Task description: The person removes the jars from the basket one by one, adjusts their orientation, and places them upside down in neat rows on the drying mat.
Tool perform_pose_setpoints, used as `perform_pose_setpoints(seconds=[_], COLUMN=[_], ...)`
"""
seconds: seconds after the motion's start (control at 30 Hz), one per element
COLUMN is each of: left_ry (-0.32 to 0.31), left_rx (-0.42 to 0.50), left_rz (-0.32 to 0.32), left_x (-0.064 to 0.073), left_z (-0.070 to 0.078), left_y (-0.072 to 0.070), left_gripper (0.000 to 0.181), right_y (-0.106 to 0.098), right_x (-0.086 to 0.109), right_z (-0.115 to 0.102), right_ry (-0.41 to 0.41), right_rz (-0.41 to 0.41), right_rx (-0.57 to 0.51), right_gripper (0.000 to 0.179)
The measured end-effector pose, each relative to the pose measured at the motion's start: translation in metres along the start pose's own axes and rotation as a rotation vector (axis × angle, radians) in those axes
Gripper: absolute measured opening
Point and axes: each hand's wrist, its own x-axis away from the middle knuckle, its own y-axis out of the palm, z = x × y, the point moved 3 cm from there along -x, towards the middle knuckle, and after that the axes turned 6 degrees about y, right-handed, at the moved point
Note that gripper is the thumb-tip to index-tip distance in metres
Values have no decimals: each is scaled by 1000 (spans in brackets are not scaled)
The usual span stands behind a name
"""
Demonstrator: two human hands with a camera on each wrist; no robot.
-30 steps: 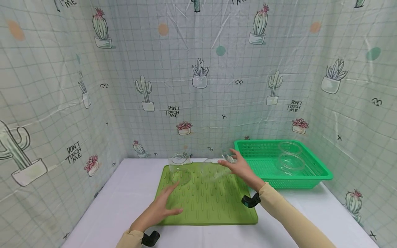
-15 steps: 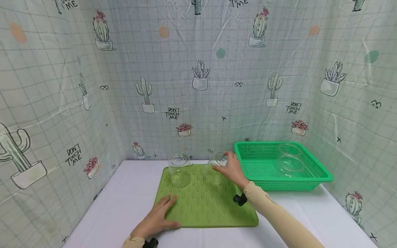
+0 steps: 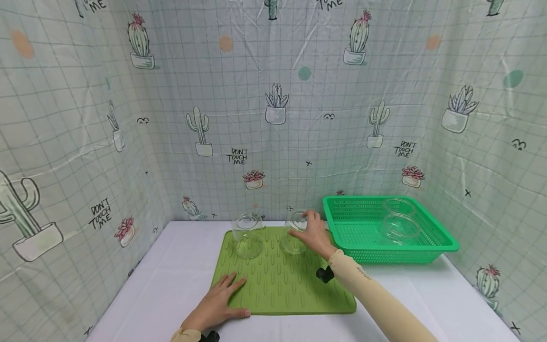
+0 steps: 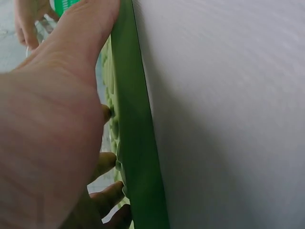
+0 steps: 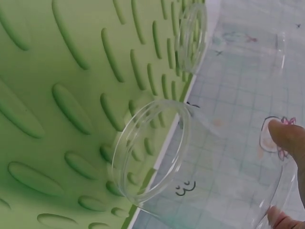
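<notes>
On the back part of a green, ridged, flat mat (image 3: 282,285), a little right of the middle: a clear, colourless cylindrical cup (image 3: 291,241), one round end toward the ridges. Too see-through to tell whether glass or plastic, or whether fully resting or barely lifted. Held near the top by the right hand (image 3: 315,236), with thumb and fingers parted about the cup's width and bent round the wall. Probably best to level the round edge, feel for even contact across the ridges, then loosen thumb and fingers together, without dragging or tipping. Just to the left, apart, a matching second clear cup (image 3: 248,237); worth leaving that gap. At the mat's near left corner, the left hand (image 3: 218,303), fingers spread, resting on the mat and gripping no cup; likely useful as a light brace. Off to the right on the white-covered table (image 3: 171,270), a green perforated basket (image 3: 389,255) with clear round ware (image 3: 400,232) inside. Behind, a pale cactus-print curtain (image 3: 239,95).
</notes>
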Motion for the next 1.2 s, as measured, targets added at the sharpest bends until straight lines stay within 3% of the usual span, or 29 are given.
perform_pose_setpoints(seconds=[0.33, 0.63, 0.87, 1.2], left_ry=[5, 21, 33, 48], left_rx=[19, -3, -2, 11], left_rz=[-12, 8, -3, 11], left_x=[1, 0, 1, 2], left_z=[-1, -1, 2, -3], left_y=[2, 0, 1, -1], left_gripper=[91, 90, 90, 89], right_y=[11, 12, 7, -9], right_x=[1, 3, 8, 15], right_z=[-2, -4, 3, -1], right_ry=[-86, -102, -41, -69], right_rz=[-61, -35, -67, -91], right_rx=[19, 18, -3, 41], right_gripper=[52, 50, 58, 82])
